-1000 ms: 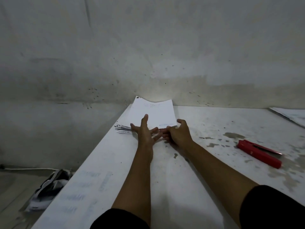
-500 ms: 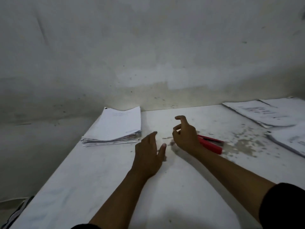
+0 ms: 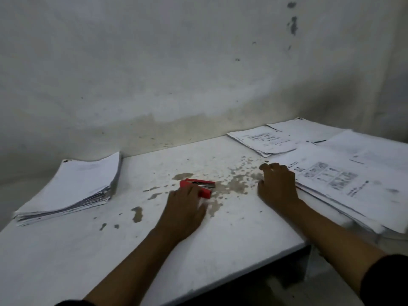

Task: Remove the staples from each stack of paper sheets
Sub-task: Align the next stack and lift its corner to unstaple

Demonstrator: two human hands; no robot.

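Fingers of my right hand (image 3: 277, 184) curl on the next paper stack (image 3: 344, 184) to pull it close, while my left hand (image 3: 184, 208) maybe holds the red staple remover (image 3: 198, 186).

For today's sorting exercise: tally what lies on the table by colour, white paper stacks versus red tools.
White paper stacks: 4
Red staple removers: 1
Total: 5
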